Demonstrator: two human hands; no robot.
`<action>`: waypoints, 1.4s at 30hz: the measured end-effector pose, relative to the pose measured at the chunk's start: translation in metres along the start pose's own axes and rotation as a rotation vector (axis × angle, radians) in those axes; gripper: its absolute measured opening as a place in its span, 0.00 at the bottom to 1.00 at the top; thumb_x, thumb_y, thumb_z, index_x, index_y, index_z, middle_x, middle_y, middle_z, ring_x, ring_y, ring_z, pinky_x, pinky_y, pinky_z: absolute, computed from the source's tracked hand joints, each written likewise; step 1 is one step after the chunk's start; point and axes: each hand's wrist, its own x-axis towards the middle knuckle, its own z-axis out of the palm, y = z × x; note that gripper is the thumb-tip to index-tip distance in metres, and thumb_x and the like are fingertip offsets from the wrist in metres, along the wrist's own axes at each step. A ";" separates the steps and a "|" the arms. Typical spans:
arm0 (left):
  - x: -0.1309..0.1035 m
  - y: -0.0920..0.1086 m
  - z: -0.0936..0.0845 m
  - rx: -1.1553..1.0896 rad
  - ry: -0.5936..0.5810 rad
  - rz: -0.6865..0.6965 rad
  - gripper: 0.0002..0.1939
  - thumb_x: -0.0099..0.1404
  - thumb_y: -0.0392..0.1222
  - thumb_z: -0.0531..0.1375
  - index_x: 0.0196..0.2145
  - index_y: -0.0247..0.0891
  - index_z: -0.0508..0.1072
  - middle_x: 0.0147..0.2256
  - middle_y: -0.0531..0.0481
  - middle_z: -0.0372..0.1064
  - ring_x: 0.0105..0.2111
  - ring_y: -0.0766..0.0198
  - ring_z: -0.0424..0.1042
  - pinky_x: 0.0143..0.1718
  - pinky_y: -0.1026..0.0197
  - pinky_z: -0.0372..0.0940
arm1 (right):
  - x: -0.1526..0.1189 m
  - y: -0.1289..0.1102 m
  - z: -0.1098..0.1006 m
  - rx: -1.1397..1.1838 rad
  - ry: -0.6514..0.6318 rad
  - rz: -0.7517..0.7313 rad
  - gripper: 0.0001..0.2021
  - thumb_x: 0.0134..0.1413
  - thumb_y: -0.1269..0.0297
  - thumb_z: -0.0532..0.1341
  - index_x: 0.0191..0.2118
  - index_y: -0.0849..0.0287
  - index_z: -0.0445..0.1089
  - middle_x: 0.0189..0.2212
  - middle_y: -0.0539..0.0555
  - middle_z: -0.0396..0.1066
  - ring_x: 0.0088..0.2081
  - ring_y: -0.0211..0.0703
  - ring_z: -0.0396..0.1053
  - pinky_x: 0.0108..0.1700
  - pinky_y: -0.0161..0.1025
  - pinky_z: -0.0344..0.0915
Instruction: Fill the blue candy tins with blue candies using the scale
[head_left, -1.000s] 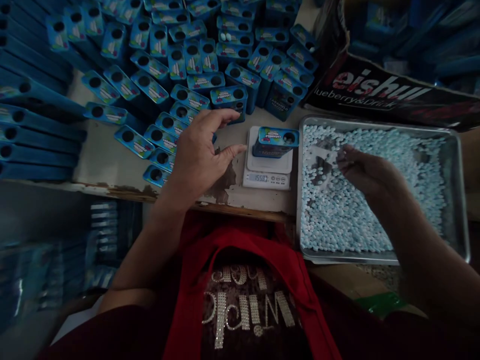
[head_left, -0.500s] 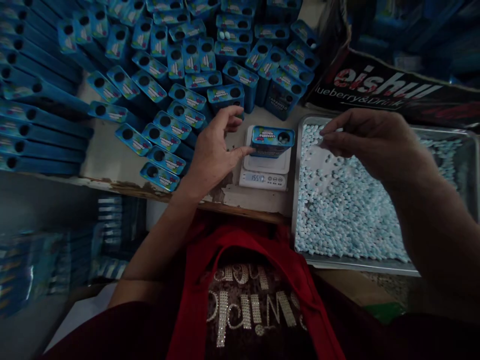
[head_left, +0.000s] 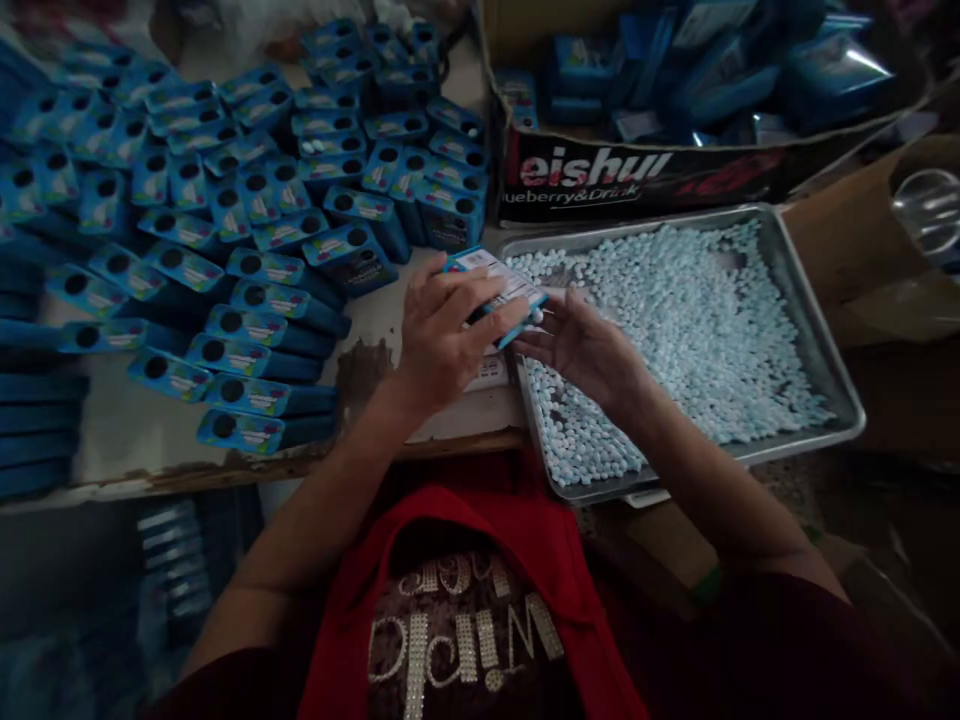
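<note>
A blue candy tin [head_left: 491,275] is gripped by my left hand [head_left: 446,335], tipped over so its end points toward the tray on the right. My right hand [head_left: 585,345] is held palm up with fingers spread under the tin's lower end. A white candy or two shows at that end, by my right fingertips. Beneath my hands, the small white kitchen scale [head_left: 489,372] is mostly covered. Small white and pale blue candies [head_left: 697,320] fill much of the metal tray [head_left: 844,405], whose left part lies under my right hand.
Many blue tins [head_left: 255,320] stand in rows on the table at left, round holes in their tops. Behind the tray is a dark cardboard box [head_left: 720,175] holding more blue packages. A brown carton [head_left: 847,230] sits at the right. The table's worn front edge [head_left: 225,465] runs before me.
My left hand has lifted the tin off the scale and tilted it toward the right. My right hand has come over from the tray and opened under it. The view has turned rightward.
</note>
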 end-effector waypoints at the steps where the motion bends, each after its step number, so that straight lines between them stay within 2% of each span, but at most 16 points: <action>1: 0.000 -0.003 0.005 -0.002 0.010 0.007 0.18 0.84 0.42 0.62 0.61 0.58 0.88 0.61 0.48 0.85 0.65 0.40 0.80 0.82 0.25 0.62 | 0.002 0.003 0.006 0.087 0.015 -0.003 0.25 0.74 0.31 0.73 0.53 0.48 0.79 0.51 0.57 0.87 0.57 0.58 0.87 0.65 0.57 0.88; 4: -0.003 -0.014 0.016 -0.022 0.062 -0.036 0.18 0.83 0.43 0.64 0.64 0.56 0.87 0.60 0.46 0.86 0.61 0.40 0.81 0.74 0.30 0.71 | 0.006 0.002 0.016 0.305 0.073 0.044 0.14 0.76 0.47 0.76 0.46 0.51 0.79 0.47 0.58 0.87 0.55 0.57 0.86 0.64 0.55 0.89; 7: -0.008 -0.021 0.018 -0.094 0.145 -0.123 0.14 0.82 0.49 0.70 0.62 0.52 0.86 0.57 0.46 0.86 0.58 0.42 0.82 0.68 0.38 0.76 | 0.007 -0.004 0.018 0.421 0.125 0.148 0.06 0.79 0.66 0.69 0.43 0.56 0.79 0.44 0.60 0.87 0.52 0.53 0.87 0.63 0.49 0.89; 9: -0.012 -0.024 0.015 -0.189 0.229 -0.217 0.16 0.80 0.54 0.74 0.60 0.49 0.85 0.55 0.46 0.85 0.57 0.44 0.84 0.65 0.43 0.79 | 0.006 -0.007 0.018 0.438 0.152 0.189 0.07 0.78 0.74 0.65 0.44 0.60 0.80 0.43 0.61 0.86 0.50 0.50 0.88 0.63 0.46 0.88; 11: -0.018 -0.030 0.012 -0.313 0.300 -0.324 0.23 0.76 0.60 0.78 0.60 0.47 0.83 0.54 0.48 0.85 0.55 0.48 0.86 0.60 0.47 0.81 | 0.006 -0.009 0.016 0.420 0.167 0.192 0.09 0.76 0.79 0.64 0.46 0.62 0.81 0.43 0.61 0.86 0.48 0.49 0.88 0.62 0.43 0.88; 15: -0.032 -0.046 0.004 -0.480 0.312 -0.432 0.32 0.67 0.61 0.84 0.59 0.45 0.81 0.51 0.52 0.84 0.49 0.51 0.87 0.53 0.51 0.85 | 0.009 -0.010 0.014 0.319 0.163 0.205 0.14 0.72 0.86 0.62 0.48 0.64 0.83 0.43 0.61 0.87 0.45 0.44 0.89 0.56 0.35 0.88; 19: -0.039 -0.058 0.002 -0.550 0.249 -0.454 0.31 0.66 0.60 0.85 0.58 0.45 0.83 0.51 0.49 0.85 0.51 0.48 0.87 0.56 0.49 0.85 | 0.014 -0.023 0.018 0.151 0.061 0.114 0.08 0.73 0.80 0.69 0.48 0.64 0.86 0.41 0.59 0.88 0.38 0.39 0.86 0.43 0.29 0.86; 20: -0.040 -0.059 0.002 -0.557 0.224 -0.455 0.35 0.65 0.61 0.85 0.61 0.46 0.82 0.55 0.47 0.85 0.54 0.46 0.88 0.59 0.47 0.85 | 0.016 -0.029 0.021 0.086 0.011 0.048 0.06 0.72 0.76 0.73 0.50 0.63 0.87 0.42 0.58 0.89 0.36 0.38 0.85 0.40 0.28 0.85; 22: -0.043 -0.061 0.001 -0.555 0.183 -0.465 0.47 0.63 0.66 0.86 0.70 0.48 0.77 0.62 0.42 0.82 0.60 0.42 0.86 0.63 0.43 0.84 | 0.021 -0.042 0.030 -0.063 -0.077 -0.099 0.10 0.68 0.67 0.80 0.52 0.60 0.89 0.45 0.56 0.89 0.34 0.37 0.83 0.37 0.29 0.83; 24: -0.049 -0.061 -0.004 -0.541 0.169 -0.494 0.56 0.59 0.69 0.87 0.76 0.50 0.72 0.66 0.39 0.80 0.63 0.40 0.85 0.64 0.42 0.84 | 0.026 -0.053 0.043 -0.206 -0.130 -0.217 0.14 0.66 0.60 0.83 0.53 0.57 0.89 0.47 0.55 0.89 0.32 0.37 0.81 0.35 0.32 0.82; 25: -0.052 -0.060 -0.008 -0.530 0.171 -0.512 0.57 0.59 0.70 0.87 0.77 0.50 0.71 0.66 0.39 0.80 0.63 0.41 0.85 0.64 0.42 0.84 | 0.030 -0.058 0.049 -0.265 -0.148 -0.258 0.14 0.66 0.59 0.83 0.53 0.57 0.90 0.48 0.55 0.89 0.32 0.37 0.80 0.35 0.33 0.82; 28: -0.060 -0.055 -0.025 -0.478 0.187 -0.536 0.51 0.65 0.69 0.84 0.75 0.51 0.72 0.65 0.40 0.80 0.62 0.44 0.85 0.65 0.43 0.84 | 0.040 -0.064 0.061 -0.408 -0.210 -0.310 0.11 0.70 0.59 0.80 0.53 0.57 0.90 0.41 0.53 0.87 0.31 0.38 0.79 0.35 0.35 0.80; 32: -0.062 -0.049 -0.040 -0.437 0.193 -0.495 0.45 0.69 0.65 0.82 0.74 0.50 0.74 0.64 0.41 0.81 0.61 0.46 0.85 0.65 0.43 0.84 | 0.048 -0.060 0.059 -0.530 -0.268 -0.322 0.13 0.73 0.57 0.78 0.55 0.58 0.91 0.28 0.49 0.81 0.29 0.41 0.79 0.35 0.37 0.80; 37: -0.054 -0.044 -0.042 -0.435 0.194 -0.520 0.40 0.69 0.64 0.82 0.70 0.49 0.78 0.63 0.42 0.82 0.61 0.46 0.85 0.65 0.43 0.83 | 0.045 -0.055 0.057 -0.613 -0.260 -0.355 0.13 0.74 0.55 0.77 0.54 0.57 0.91 0.28 0.49 0.81 0.29 0.42 0.79 0.35 0.39 0.79; 40: -0.046 -0.038 -0.046 -0.356 0.247 -0.465 0.25 0.76 0.61 0.79 0.61 0.47 0.83 0.59 0.44 0.83 0.61 0.47 0.85 0.64 0.45 0.83 | 0.040 -0.058 0.066 -0.614 -0.169 -0.405 0.10 0.75 0.56 0.77 0.54 0.53 0.91 0.30 0.48 0.82 0.29 0.42 0.79 0.35 0.39 0.80; 42: -0.040 -0.033 -0.052 -0.256 0.307 -0.366 0.15 0.80 0.56 0.77 0.55 0.47 0.86 0.56 0.45 0.84 0.60 0.48 0.84 0.63 0.46 0.82 | 0.039 -0.065 0.068 -0.511 -0.057 -0.465 0.08 0.74 0.58 0.78 0.54 0.49 0.91 0.39 0.50 0.87 0.32 0.40 0.79 0.35 0.38 0.80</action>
